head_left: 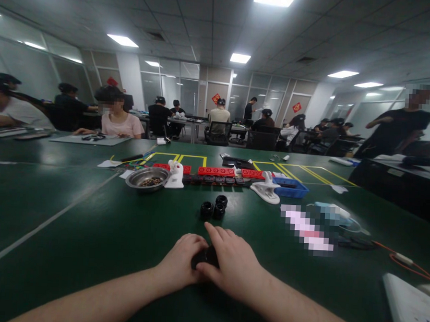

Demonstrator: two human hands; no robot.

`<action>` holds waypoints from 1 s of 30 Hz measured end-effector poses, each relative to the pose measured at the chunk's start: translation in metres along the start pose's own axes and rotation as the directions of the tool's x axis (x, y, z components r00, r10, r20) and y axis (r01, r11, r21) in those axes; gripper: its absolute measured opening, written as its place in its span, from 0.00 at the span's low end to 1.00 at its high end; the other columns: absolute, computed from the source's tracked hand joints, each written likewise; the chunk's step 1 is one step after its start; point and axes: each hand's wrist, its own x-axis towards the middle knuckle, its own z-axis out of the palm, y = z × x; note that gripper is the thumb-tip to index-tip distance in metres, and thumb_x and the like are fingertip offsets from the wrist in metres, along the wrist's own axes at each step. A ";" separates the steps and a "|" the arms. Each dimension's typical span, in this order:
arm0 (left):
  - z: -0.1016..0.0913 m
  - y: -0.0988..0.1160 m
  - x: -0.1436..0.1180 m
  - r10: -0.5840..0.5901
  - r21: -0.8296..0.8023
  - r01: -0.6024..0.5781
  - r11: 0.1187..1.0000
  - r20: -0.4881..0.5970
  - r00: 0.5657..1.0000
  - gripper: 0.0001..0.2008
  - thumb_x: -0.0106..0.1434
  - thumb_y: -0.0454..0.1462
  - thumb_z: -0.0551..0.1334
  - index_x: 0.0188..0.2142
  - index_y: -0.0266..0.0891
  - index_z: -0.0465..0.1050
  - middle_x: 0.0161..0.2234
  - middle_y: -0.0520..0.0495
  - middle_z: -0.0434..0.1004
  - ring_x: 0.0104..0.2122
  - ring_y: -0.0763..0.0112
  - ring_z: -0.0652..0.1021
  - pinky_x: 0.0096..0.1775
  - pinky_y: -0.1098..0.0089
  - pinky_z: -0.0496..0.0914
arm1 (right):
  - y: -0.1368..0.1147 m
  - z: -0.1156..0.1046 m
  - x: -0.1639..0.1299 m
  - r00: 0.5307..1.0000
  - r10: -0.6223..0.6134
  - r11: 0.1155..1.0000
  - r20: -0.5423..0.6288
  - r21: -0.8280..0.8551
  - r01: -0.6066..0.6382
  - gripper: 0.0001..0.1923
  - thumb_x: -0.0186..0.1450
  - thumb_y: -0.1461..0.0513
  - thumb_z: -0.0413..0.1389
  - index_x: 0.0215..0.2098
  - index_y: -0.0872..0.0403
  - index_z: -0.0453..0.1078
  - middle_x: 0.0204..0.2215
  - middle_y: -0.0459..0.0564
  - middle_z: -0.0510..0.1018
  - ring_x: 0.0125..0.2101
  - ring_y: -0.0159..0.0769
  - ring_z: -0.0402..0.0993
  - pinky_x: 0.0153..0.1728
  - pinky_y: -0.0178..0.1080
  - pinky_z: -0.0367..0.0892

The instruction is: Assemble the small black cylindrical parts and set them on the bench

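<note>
Both bare hands meet low in the middle of the view, over the green table (87,250). Left hand (181,260): fingers curled around the left side of a small black piece (206,259). Right hand (236,260): bent over the piece's right side, thumb along the near side, fingers fairly straight and reaching past it. The piece is thus pinched between the two hands; its shape is mostly hidden by the fingers. Just beyond the fingertips, three black wheels (207,209) stand in a tight cluster, apart from the hands. Farther off, a row of red blocks (216,171) runs crosswise, with a row of dark blocks (214,180) just on its near side. Left end: white clip (175,176) beside a metal bowl (135,176) with small loose parts (150,181) inside. Right end: second white clip (267,190), next to a blue bin (296,191). On the right side of the table, a pale item under pixelation, not identifiable; an orange cable (416,270); a white panel (409,305) near the lower right corner. Across the table, a person in a pink top (121,125) sits at a grey mat (70,138).
</note>
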 end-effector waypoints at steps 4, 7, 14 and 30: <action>-0.003 0.004 0.000 0.015 -0.004 -0.015 1.000 0.003 1.000 0.19 0.46 0.42 0.65 0.39 0.42 0.69 0.39 0.48 0.70 0.40 0.61 0.69 0.44 0.62 0.63 | -0.003 0.002 0.004 0.992 0.096 0.994 0.080 -0.054 -0.092 0.28 0.57 0.51 0.51 0.51 0.57 0.57 0.36 0.57 0.74 0.36 0.47 0.69 0.34 0.44 0.64; -0.002 0.004 0.001 -0.008 0.003 0.008 1.000 0.015 1.000 0.17 0.45 0.40 0.65 0.36 0.41 0.69 0.39 0.48 0.70 0.41 0.60 0.69 0.44 0.62 0.63 | -0.002 0.003 0.004 0.995 0.005 0.999 0.098 -0.052 0.000 0.19 0.57 0.60 0.51 0.46 0.56 0.61 0.34 0.54 0.74 0.35 0.43 0.69 0.35 0.42 0.63; 0.003 -0.002 0.003 0.021 0.008 -0.021 1.000 0.005 1.000 0.20 0.45 0.36 0.65 0.40 0.42 0.68 0.41 0.47 0.69 0.41 0.60 0.68 0.45 0.63 0.62 | 0.003 0.002 0.000 0.994 -0.106 0.993 -0.035 0.053 0.107 0.30 0.53 0.61 0.53 0.54 0.57 0.53 0.49 0.56 0.65 0.47 0.44 0.61 0.49 0.46 0.54; -0.001 0.002 0.002 -0.016 -0.008 0.016 1.000 0.036 0.999 0.18 0.44 0.40 0.66 0.36 0.40 0.69 0.39 0.47 0.69 0.41 0.59 0.68 0.45 0.61 0.62 | 0.006 -0.005 -0.002 0.998 -0.056 0.994 -0.010 0.089 0.057 0.31 0.53 0.59 0.55 0.54 0.57 0.54 0.47 0.56 0.67 0.46 0.44 0.62 0.46 0.44 0.57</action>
